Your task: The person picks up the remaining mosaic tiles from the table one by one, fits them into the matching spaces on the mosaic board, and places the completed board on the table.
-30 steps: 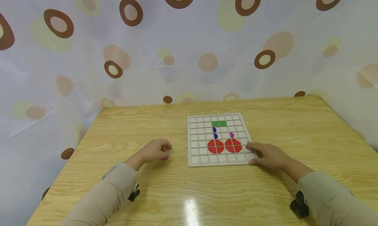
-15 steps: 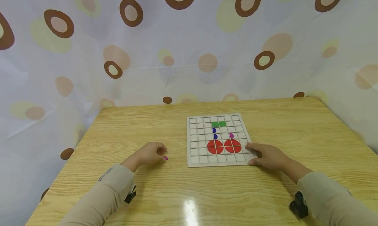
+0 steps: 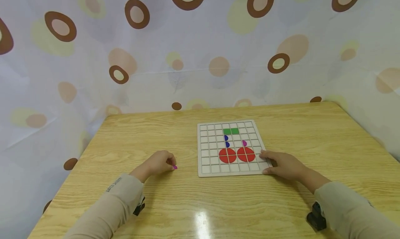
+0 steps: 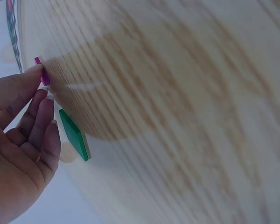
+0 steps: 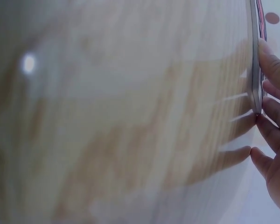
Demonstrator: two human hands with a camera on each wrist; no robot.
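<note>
My left hand [image 3: 158, 162] pinches a small magenta half-round piece [image 4: 45, 78] between thumb and finger, low over the table left of the board. Below those fingers in the left wrist view, a green tile [image 4: 75, 136] lies on the tabletop; the hand hides it from the head view. A white grid board [image 3: 206, 169] lies flat, with my right hand [image 3: 285, 165] gripping its near right corner. On the board are two red circles [image 3: 227, 155], two green squares [image 3: 231, 131], two blue half-rounds [image 3: 227, 144] and one magenta half-round [image 3: 244, 143].
The wood-grain table [image 3: 187, 197] reaches back to a hanging cloth [image 3: 200, 37] printed with brown and yellow spots. Dark wrist devices show under both sleeves, such as the right one [image 3: 316, 216].
My left hand has drawn slightly left and down, its thumb and finger closing on the magenta piece. The right hand and the board have stayed in place.
</note>
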